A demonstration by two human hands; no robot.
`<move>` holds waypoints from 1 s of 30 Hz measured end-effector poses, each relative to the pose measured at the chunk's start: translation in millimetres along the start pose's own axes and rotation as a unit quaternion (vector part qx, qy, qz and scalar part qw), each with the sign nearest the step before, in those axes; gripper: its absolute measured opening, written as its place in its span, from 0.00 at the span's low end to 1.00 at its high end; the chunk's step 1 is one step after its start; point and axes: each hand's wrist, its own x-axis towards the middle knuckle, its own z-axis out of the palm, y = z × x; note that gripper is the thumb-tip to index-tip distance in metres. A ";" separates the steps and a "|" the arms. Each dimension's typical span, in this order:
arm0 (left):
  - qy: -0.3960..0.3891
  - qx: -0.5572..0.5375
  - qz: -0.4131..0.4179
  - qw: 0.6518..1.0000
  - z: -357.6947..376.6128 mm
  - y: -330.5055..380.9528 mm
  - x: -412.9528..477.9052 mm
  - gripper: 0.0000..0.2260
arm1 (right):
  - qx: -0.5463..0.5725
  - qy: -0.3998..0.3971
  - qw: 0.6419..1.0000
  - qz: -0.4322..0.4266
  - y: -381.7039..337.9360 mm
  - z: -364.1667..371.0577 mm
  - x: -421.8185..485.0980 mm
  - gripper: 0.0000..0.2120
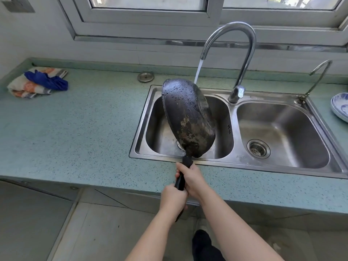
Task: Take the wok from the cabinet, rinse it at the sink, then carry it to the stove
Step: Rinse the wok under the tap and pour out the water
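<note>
Wok (185,117) is out of the cabinet and at the sink (282,166), held tipped on edge over the left basin, blackened underside toward the camera, beaded with water. Tap (230,42) running — the stream drops behind the wok's upper rim, presumably into the bowl side, which is hidden from here. Both hands closed around the long black handle (181,180): right hand (193,180) higher up near the pan, left hand (172,197) lower, toward the handle's end. Right basin is empty. On the green worktop (84,129): a bundle of cloths (37,82) far left, a loose metal strainer cap (145,76) behind the sink, stacked plates (340,107) at the right edge. Progress, as I judge it — fetch step done, rinse in hand and probably well along given the wet outer face. Left to do: shut off the water, drain the wok, carry it to the stove, which is not in view.
</note>
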 end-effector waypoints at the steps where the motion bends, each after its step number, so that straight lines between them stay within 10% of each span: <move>1: 0.001 -0.001 0.013 1.000 2.7 -1.6 -0.8 0.09 | -0.006 0.002 1.000 -0.005 0.2 -1.9 -0.6 0.09; 30: -0.068 -0.035 0.004 0.997 5.7 28.6 47.3 0.06 | -0.096 0.012 0.995 -0.016 -37.8 -2.5 39.1 0.06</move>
